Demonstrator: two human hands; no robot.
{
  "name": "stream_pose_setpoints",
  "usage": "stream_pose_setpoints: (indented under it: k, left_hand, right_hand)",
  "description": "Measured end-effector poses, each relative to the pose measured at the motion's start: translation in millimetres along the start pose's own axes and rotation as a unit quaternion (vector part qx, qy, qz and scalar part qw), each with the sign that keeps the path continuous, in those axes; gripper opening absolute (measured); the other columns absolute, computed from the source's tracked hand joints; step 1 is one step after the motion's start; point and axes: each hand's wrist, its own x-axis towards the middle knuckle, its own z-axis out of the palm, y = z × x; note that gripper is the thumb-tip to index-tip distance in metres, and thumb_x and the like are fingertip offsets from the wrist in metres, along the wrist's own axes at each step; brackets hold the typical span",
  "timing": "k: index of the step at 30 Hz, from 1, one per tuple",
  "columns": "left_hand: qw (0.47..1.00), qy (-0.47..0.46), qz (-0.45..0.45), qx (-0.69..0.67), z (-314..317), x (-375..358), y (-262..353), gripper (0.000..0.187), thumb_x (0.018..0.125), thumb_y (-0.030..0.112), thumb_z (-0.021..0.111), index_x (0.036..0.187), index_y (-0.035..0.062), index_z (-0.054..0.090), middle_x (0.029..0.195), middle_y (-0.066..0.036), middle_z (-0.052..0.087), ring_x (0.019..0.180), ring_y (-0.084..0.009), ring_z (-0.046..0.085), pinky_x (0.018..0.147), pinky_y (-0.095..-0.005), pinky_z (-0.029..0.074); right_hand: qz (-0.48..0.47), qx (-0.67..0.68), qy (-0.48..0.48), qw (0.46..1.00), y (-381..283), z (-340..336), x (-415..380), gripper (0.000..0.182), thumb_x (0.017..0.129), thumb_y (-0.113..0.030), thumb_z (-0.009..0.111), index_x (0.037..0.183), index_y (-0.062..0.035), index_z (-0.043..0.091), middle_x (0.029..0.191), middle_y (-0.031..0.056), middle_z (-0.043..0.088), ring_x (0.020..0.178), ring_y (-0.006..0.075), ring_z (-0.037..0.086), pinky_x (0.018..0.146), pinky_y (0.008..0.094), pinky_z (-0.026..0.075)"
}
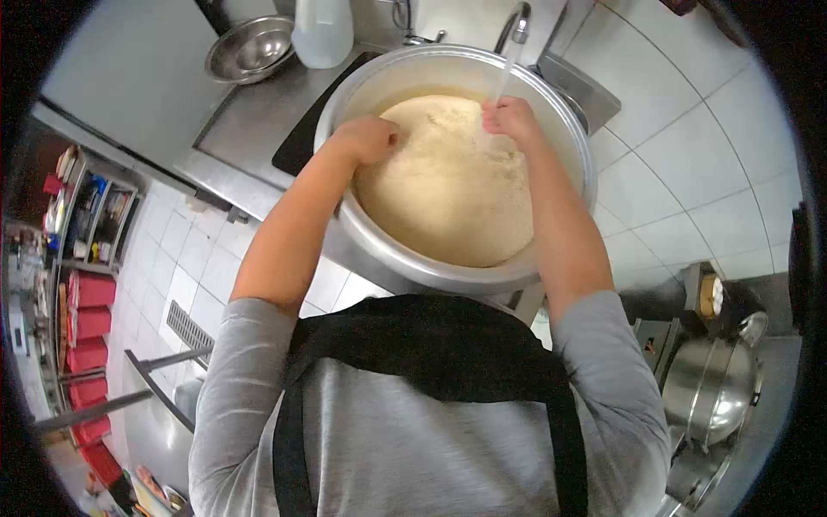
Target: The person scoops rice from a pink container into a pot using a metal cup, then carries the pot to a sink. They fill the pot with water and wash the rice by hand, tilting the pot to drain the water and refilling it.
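Observation:
A large round metal pot [564, 207] holds a broad mass of pale yellowish grain [448, 202] that looks like rice, with cloudy liquid along its far edge. My left hand [369, 140] is curled into a fist above the grain at the pot's left side. Whatever lies inside that fist, if anything, is hidden. At the right, my right hand [512, 119] is also closed, its fingers beside the stream of water [506, 73] that runs from the curved tap [519, 30] into the pot. The inside of its grip does not show.
Metal bowls [254, 52] and a translucent plastic jug [323, 34] stand on the steel counter [245, 125] at the upper left. White tiled wall [689, 164] rises to the right. A lidded steel pot [711, 388] sits at lower right; shelves with red bins [90, 323] are far left.

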Motion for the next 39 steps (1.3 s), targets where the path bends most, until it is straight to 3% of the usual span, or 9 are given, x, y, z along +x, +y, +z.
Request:
stream_pose_setpoints:
  k: [12, 14, 18, 21, 24, 27, 30, 35, 39]
  left_hand:
    - [0.999, 0.034, 0.035, -0.004, 3.1, 0.2, -1.4, 0.019, 0.071, 0.022, 0.058, 0.085, 0.0079, 0.059, 0.076, -0.012, 0.061, 0.073, -0.0315, 0.058, 0.065, -0.0388, 0.045]
    - [0.998, 0.030, 0.053, -0.014, 0.6, 4.6, 2.7, 0.022, 0.072, 0.022, 0.059, 0.091, 0.0115, 0.059, 0.088, -0.012, 0.061, 0.086, -0.0296, 0.058, 0.073, -0.0407, 0.044]
    - [0.971, 0.110, 0.162, 0.136, 9.7, -1.6, -0.8, 0.035, 0.073, 0.019, 0.059, 0.108, 0.0195, 0.056, 0.117, -0.010, 0.052, 0.116, -0.0265, 0.043, 0.093, -0.0513, 0.032]
    - [0.951, 0.184, 0.040, 0.245, 0.4, -5.3, 9.4, 0.042, 0.071, 0.016, 0.056, 0.113, 0.0183, 0.053, 0.132, -0.006, 0.039, 0.126, -0.0281, 0.029, 0.099, -0.0606, 0.016]
    - [0.926, 0.290, -0.180, 0.163, -14.9, -4.0, 15.6, 0.049, 0.076, 0.029, 0.058, 0.122, 0.0157, 0.047, 0.133, -0.008, 0.037, 0.125, -0.0297, 0.032, 0.098, -0.0540, 0.027]
    - [0.912, 0.227, -0.335, -0.075, -31.9, 19.6, -7.4, 0.042, 0.077, 0.026, 0.053, 0.116, 0.0127, 0.053, 0.129, -0.009, 0.043, 0.114, -0.0323, 0.046, 0.091, -0.0443, 0.039]
    - [0.919, 0.120, -0.353, -0.127, -50.2, 26.8, -32.0, 0.049, 0.075, 0.043, 0.057, 0.112, 0.0104, 0.057, 0.117, -0.014, 0.054, 0.105, -0.0324, 0.052, 0.087, -0.0374, 0.043]
    - [0.908, 0.206, -0.326, -0.161, -34.0, 25.3, -47.2, 0.043, 0.078, 0.041, 0.054, 0.106, 0.0093, 0.061, 0.108, -0.016, 0.058, 0.102, -0.0315, 0.055, 0.087, -0.0391, 0.043]
    - [0.904, 0.225, -0.315, -0.180, -33.0, 21.7, -47.9, 0.036, 0.079, 0.032, 0.051, 0.103, 0.0072, 0.062, 0.105, -0.016, 0.059, 0.099, -0.0320, 0.056, 0.084, -0.0397, 0.044]
  right_hand:
    - [0.065, 0.063, -0.077, 0.993, -15.4, -9.8, -9.4, 0.026, 0.083, -0.006, 0.049, 0.106, 0.0066, 0.050, 0.094, 0.0183, 0.059, 0.083, 0.0256, 0.060, 0.077, 0.0348, 0.050]
    - [0.059, 0.119, -0.120, 0.984, -9.7, -17.1, -6.1, 0.025, 0.083, -0.007, 0.050, 0.105, 0.0058, 0.051, 0.094, 0.0172, 0.059, 0.082, 0.0247, 0.060, 0.077, 0.0343, 0.050]
    - [-0.007, 0.092, -0.012, 0.996, -1.3, -13.7, 6.3, 0.022, 0.082, -0.005, 0.052, 0.101, 0.0040, 0.053, 0.093, 0.0152, 0.060, 0.080, 0.0222, 0.061, 0.074, 0.0320, 0.051]
    - [-0.023, 0.118, -0.032, 0.992, -8.5, -10.0, -2.8, 0.020, 0.081, -0.004, 0.053, 0.099, 0.0034, 0.055, 0.091, 0.0144, 0.061, 0.079, 0.0214, 0.061, 0.072, 0.0310, 0.051]
    - [-0.035, 0.094, -0.008, 0.995, -5.8, -10.3, -2.9, 0.019, 0.081, -0.003, 0.052, 0.098, 0.0036, 0.056, 0.090, 0.0145, 0.061, 0.079, 0.0216, 0.061, 0.071, 0.0311, 0.051]
    - [-0.015, 0.070, -0.007, 0.997, -1.5, -6.8, 2.0, 0.018, 0.081, -0.003, 0.051, 0.097, 0.0047, 0.056, 0.088, 0.0149, 0.061, 0.078, 0.0226, 0.061, 0.070, 0.0317, 0.052]
    - [0.010, 0.112, -0.016, 0.994, -10.5, 5.6, -4.0, 0.018, 0.082, -0.003, 0.049, 0.096, 0.0064, 0.055, 0.084, 0.0155, 0.061, 0.074, 0.0242, 0.062, 0.068, 0.0327, 0.053]
    - [0.012, 0.132, -0.098, 0.986, -34.5, 1.6, -5.6, 0.025, 0.082, -0.012, 0.051, 0.100, 0.0054, 0.056, 0.082, 0.0153, 0.061, 0.076, 0.0258, 0.061, 0.070, 0.0339, 0.052]
    - [-0.004, -0.311, -0.040, 0.950, 29.3, -21.9, 91.7, 0.037, 0.084, -0.024, 0.053, 0.106, 0.0058, 0.052, 0.096, 0.0167, 0.058, 0.085, 0.0239, 0.060, 0.073, 0.0335, 0.048]
